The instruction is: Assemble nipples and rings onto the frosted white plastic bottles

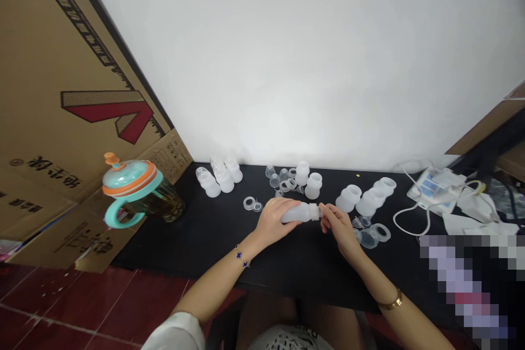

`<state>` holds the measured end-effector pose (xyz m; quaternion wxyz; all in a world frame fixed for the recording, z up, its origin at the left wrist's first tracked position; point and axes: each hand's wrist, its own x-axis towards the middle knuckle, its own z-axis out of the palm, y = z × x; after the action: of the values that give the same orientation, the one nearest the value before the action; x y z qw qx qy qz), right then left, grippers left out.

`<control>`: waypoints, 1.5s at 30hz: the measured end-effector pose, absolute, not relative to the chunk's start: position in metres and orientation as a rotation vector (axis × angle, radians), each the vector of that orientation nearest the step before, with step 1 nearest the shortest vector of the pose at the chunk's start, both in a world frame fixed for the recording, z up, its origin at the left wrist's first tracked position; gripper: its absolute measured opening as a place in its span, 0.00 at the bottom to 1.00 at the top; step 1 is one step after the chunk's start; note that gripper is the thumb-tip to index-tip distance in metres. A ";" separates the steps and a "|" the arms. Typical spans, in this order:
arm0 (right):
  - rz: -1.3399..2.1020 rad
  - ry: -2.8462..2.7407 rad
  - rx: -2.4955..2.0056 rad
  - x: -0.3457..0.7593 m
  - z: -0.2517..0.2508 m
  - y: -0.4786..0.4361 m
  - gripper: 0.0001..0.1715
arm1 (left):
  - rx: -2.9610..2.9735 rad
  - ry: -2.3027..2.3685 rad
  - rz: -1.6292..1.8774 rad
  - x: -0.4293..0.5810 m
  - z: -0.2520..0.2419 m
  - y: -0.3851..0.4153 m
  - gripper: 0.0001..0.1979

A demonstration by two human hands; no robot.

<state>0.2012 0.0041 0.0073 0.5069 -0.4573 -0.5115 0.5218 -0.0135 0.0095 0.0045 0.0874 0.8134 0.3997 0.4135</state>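
A translucent white bottle (301,213) lies sideways above the black table (197,246), its collar end pointing right. My left hand (273,221) is wrapped round its body. At the collar end, my right hand (337,224) pinches a small clear part at the opening; its shape is mostly hidden by the fingers. Behind my hands stand two open white bottles (313,186), beside clear nipples (274,180) and rings. A ring (249,203) and a small disc lie left of my left hand. More clear parts and a ring (381,232) are right of my right hand.
Capped bottles (223,178) stand at the back left, open bottles (367,202) at the right. A teal and orange jug (143,197) is at the left beside large cardboard boxes (53,93). A white cable (400,227), papers and plastic bags lie at the far right, against the white wall.
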 end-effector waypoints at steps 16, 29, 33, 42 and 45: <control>1.225 -1.267 -1.175 0.202 0.004 0.006 0.30 | 2.508 1.153 1.278 -0.014 0.003 0.011 0.21; 1.377 -1.185 -1.112 0.202 0.003 0.007 0.31 | 2.532 1.147 1.267 -0.014 0.005 0.010 0.20; 1.411 -1.148 -1.061 0.201 0.004 0.007 0.30 | 2.517 1.165 1.269 -0.014 0.008 0.009 0.21; 1.423 -1.084 -0.992 0.203 0.007 0.005 0.20 | 2.331 1.159 1.260 -0.014 0.009 0.008 0.26; 1.426 -1.113 -0.983 0.203 0.009 0.004 0.20 | 2.205 1.177 1.248 -0.015 0.007 0.009 0.26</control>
<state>0.2027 0.0037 0.0085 0.5156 -0.4091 -0.4633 0.5934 -0.0152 0.0093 0.0065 0.1731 0.7772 0.4150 0.4401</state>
